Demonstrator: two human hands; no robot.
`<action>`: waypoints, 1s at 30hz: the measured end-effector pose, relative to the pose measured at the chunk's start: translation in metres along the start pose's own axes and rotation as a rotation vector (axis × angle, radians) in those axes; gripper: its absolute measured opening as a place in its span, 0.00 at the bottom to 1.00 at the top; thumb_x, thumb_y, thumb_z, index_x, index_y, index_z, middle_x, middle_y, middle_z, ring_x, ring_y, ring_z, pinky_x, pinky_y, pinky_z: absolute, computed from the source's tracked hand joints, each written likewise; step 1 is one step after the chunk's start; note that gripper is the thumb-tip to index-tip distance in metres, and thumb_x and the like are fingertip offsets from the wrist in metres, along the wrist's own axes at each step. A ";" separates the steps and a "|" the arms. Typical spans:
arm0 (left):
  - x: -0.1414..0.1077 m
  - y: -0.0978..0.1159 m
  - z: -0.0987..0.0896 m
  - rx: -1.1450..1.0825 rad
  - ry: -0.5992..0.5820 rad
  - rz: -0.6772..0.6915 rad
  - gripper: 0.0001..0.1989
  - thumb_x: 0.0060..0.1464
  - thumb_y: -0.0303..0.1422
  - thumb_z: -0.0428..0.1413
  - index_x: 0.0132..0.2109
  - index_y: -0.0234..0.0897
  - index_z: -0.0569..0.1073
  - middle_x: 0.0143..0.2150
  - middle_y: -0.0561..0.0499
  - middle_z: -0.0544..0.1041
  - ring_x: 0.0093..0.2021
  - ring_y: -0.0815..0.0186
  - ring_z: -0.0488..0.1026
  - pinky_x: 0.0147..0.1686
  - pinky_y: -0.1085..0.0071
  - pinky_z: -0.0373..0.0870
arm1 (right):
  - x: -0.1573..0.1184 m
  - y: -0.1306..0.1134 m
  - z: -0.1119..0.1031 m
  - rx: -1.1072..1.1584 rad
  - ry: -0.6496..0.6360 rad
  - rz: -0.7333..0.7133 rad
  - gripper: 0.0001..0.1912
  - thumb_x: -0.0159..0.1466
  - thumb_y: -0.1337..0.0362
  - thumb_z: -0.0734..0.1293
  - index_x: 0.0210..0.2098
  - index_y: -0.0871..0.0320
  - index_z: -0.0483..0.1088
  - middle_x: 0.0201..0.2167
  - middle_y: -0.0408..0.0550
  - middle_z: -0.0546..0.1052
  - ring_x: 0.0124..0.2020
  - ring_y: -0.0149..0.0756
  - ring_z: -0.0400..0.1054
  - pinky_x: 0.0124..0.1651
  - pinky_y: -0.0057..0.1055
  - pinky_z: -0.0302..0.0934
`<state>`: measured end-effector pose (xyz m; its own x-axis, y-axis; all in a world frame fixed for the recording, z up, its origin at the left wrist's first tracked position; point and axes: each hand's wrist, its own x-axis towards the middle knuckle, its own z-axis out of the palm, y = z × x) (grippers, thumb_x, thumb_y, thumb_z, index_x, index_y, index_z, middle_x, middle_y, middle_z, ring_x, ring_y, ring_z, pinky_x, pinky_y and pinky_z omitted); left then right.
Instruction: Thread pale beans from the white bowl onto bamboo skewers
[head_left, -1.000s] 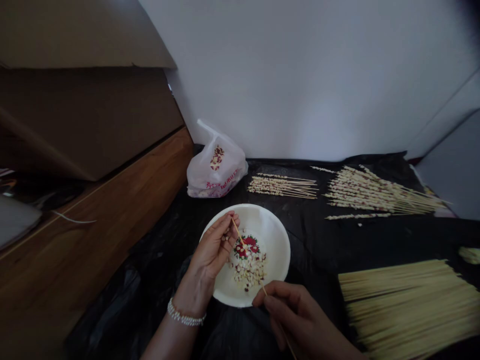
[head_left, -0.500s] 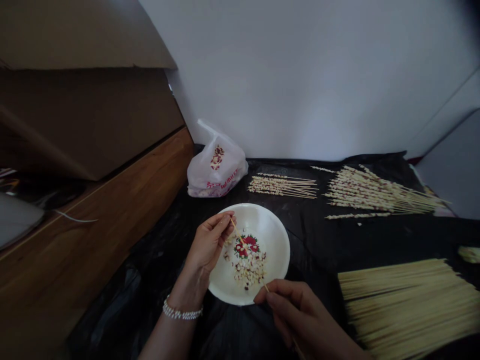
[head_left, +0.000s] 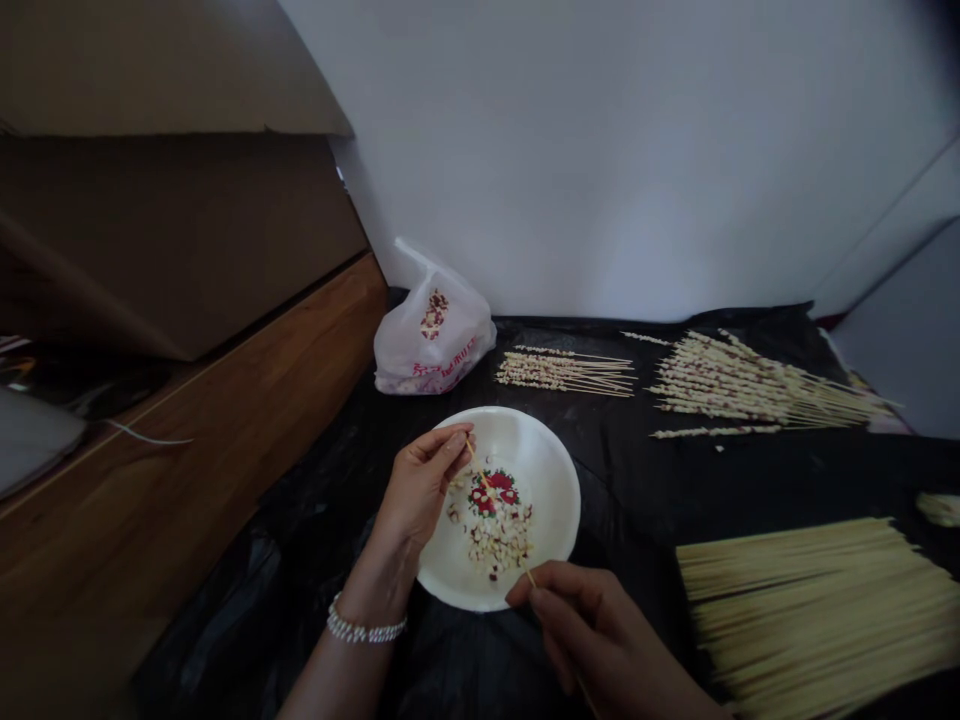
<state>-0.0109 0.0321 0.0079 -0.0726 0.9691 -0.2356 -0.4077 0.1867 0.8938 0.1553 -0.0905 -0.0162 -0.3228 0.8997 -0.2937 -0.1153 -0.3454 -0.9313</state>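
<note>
A white bowl [head_left: 551, 470] with a red flower print holds small pale and dark-red pieces [head_left: 499, 545] on its bottom. Over its left side, my left hand [head_left: 427, 480] pinches the end of a thin stick [head_left: 480, 466] that slants down toward the pieces. My right hand [head_left: 592, 620] is closed at the bowl's lower right rim, with a thin stick [head_left: 529, 573] between thumb and forefinger. Whether both hands hold one and the same stick cannot be made out. A beaded bracelet [head_left: 366, 630] circles my left wrist.
Behind the bowl stands a plastic bag [head_left: 439, 345]. Threaded skewers lie in a small bunch [head_left: 562, 370] and a larger pile [head_left: 750, 385]. Bare sticks [head_left: 817, 610] are at the right. Cardboard [head_left: 172, 230] and a wooden edge [head_left: 285, 370] border the left.
My left hand has shifted very slightly to the right with the stick end. My right hand and the other objects look almost the same.
</note>
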 end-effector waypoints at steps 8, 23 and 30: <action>-0.005 0.004 0.005 -0.297 -0.023 -0.297 0.08 0.60 0.27 0.55 0.41 0.29 0.78 0.35 0.47 0.79 0.32 0.72 0.76 0.34 0.79 0.75 | 0.001 0.002 -0.001 0.010 0.030 -0.030 0.22 0.63 0.46 0.64 0.37 0.61 0.74 0.13 0.34 0.58 0.16 0.26 0.49 0.20 0.26 0.41; -0.004 -0.004 0.005 -0.237 0.007 -0.245 0.05 0.57 0.25 0.57 0.37 0.30 0.79 0.33 0.47 0.80 0.32 0.72 0.77 0.36 0.78 0.75 | 0.002 0.007 0.000 -0.025 0.065 -0.071 0.18 0.64 0.51 0.64 0.36 0.60 0.75 0.15 0.36 0.59 0.17 0.27 0.51 0.20 0.27 0.41; -0.008 -0.007 0.008 -0.223 -0.037 -0.226 0.05 0.57 0.26 0.57 0.37 0.31 0.79 0.33 0.48 0.81 0.31 0.72 0.77 0.36 0.78 0.76 | 0.002 0.011 0.000 -0.004 0.047 -0.072 0.19 0.65 0.50 0.64 0.36 0.60 0.74 0.14 0.34 0.58 0.16 0.26 0.49 0.20 0.26 0.40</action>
<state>-0.0005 0.0239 0.0064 0.0739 0.9129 -0.4014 -0.5998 0.3622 0.7135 0.1536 -0.0926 -0.0265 -0.2690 0.9338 -0.2361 -0.1323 -0.2787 -0.9512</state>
